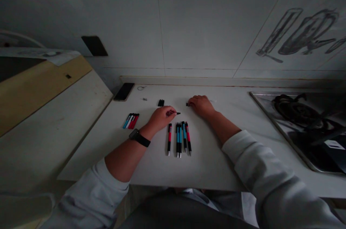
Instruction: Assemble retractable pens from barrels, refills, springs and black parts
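Note:
My left hand is closed on a pen part, a thin piece with a black end pointing right; its rest is hidden by the fingers. My right hand reaches over the counter, fingers curled down onto a small black piece. Below the hands lie several pens with black grips and silver tips, among them a red pen and a blue pen. A row of blue, white and red pen barrels lies left of my left hand. Short black pen grips stand close together behind it.
Tiny metal springs and a thin ring-shaped loop lie at the back left, near a phone. Small clear pieces lie beyond my right hand. A gas stove borders the white counter on the right.

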A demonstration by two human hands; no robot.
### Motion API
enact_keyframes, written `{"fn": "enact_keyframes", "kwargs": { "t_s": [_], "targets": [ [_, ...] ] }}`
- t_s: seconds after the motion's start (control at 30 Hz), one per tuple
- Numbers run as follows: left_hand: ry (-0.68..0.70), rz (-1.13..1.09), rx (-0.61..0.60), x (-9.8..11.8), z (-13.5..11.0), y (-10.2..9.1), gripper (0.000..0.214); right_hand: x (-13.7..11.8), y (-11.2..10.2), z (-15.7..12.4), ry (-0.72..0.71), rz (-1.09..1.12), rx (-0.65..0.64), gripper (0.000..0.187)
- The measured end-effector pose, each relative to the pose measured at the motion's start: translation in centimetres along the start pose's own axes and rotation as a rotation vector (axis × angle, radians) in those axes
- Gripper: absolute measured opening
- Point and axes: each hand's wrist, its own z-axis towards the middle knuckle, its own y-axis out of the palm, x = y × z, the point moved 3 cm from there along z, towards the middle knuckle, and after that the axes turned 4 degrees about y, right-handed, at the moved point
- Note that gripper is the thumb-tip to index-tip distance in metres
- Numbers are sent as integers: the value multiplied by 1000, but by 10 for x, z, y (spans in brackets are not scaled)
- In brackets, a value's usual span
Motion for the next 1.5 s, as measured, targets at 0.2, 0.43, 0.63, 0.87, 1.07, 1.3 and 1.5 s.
{"fn": "enact_keyframes", "kwargs": {
  "t_s": [0.2, 0.43, 0.63, 0.87, 1.07, 1.3, 1.5],
  "targets": [
    [6, 0, 1, -1, 0, 1, 11, -3, -1, -4, 25, 43, 36, 25],
    [13, 15, 8, -2, 0, 2, 10, -3, 1, -1, 28, 25, 31, 23],
    [21, 18, 3, -2, 0, 2, 10, 1, 6, 1, 33, 36, 53, 21],
    [22, -15, 29, 2, 0, -1, 9, -2, 7, 1, 12, 49, 59, 21],
    [0, -169, 318, -7, 1, -25, 14, -2, -1, -1, 16, 99, 118, 22],
    [-100, -450, 647, -28, 5, -45, 26, -51, -17, 9, -112, 185, 62, 20],
    [-131, -531, 713, -37, 6, -44, 27, -97, 0, 35, -39, 14, -73, 27]
  ]
}}
